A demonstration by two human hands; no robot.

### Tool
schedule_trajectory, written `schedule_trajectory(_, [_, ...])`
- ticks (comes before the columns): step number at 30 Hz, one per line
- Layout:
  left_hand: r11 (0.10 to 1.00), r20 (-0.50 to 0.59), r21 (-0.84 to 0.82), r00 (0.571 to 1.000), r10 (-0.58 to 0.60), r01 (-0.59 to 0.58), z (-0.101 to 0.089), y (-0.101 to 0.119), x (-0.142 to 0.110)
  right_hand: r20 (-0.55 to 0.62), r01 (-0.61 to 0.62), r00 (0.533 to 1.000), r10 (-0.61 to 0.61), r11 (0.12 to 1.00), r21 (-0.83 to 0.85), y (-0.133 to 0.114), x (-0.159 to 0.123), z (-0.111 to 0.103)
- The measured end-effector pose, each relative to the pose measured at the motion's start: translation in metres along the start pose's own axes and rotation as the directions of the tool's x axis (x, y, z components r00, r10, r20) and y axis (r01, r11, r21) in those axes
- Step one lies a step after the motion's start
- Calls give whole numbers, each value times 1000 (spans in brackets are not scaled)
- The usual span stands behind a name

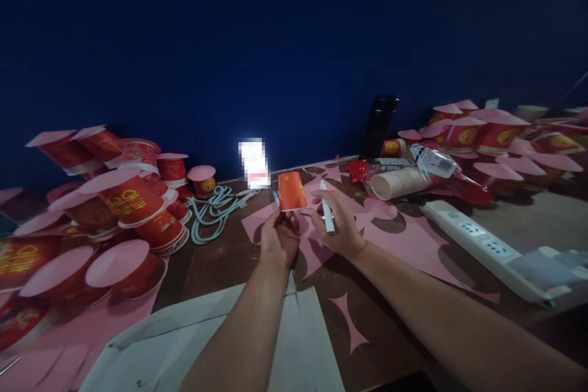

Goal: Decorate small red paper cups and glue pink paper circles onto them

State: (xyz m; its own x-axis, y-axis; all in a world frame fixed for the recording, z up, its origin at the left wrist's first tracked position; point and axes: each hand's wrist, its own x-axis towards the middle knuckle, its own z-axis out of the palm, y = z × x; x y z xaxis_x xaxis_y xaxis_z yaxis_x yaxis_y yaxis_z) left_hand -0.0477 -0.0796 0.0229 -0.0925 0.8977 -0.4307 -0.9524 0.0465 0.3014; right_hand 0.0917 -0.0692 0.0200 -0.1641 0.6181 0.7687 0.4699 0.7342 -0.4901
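In the middle of the head view, my left hand [281, 239] is closed around the lower part of a red paper cup [292, 191] with yellow print. The cup's white rim faces down. A small bluish thing sticks up beside that hand, too small to name. My right hand [339, 226] is just right of the cup, its fingers closed on a slim white pen-shaped tool [327, 211] that points up. A thin dark line shows between the fingertips and the cup; I cannot make out what it is. Pink paper sheets with round cut-outs [404, 245] lie under and beside my hands.
Red cups topped with pink discs [131, 196] are piled on the left, and more [463, 135] at the right. A coiled pale cable [214, 220], a blurred bright screen [254, 162], a dark bottle [379, 125], stacked paper cups [399, 182] and a power strip [478, 245] surround the work spot.
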Motion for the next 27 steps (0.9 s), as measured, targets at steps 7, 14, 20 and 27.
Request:
schedule_trajectory(7, [999, 0, 19, 1000, -28, 28, -2, 2, -1, 168, 101, 982, -88, 992, -70, 3, -3, 3])
schedule_trajectory(14, [991, 153, 129, 988, 13, -33, -1, -8, -7, 141, 132, 984, -114, 983, -130, 7, -3, -1])
schedule_trajectory(20, [958, 229, 251, 970, 81, -139, -3, -17, -9, 146, 126, 983, -114, 989, -75, 7, -4, 0])
schedule_trajectory(27, [934, 167, 274, 968, 188, -228, -8, -14, 5, 12, 121, 993, -121, 992, 25, -10, 0, -3])
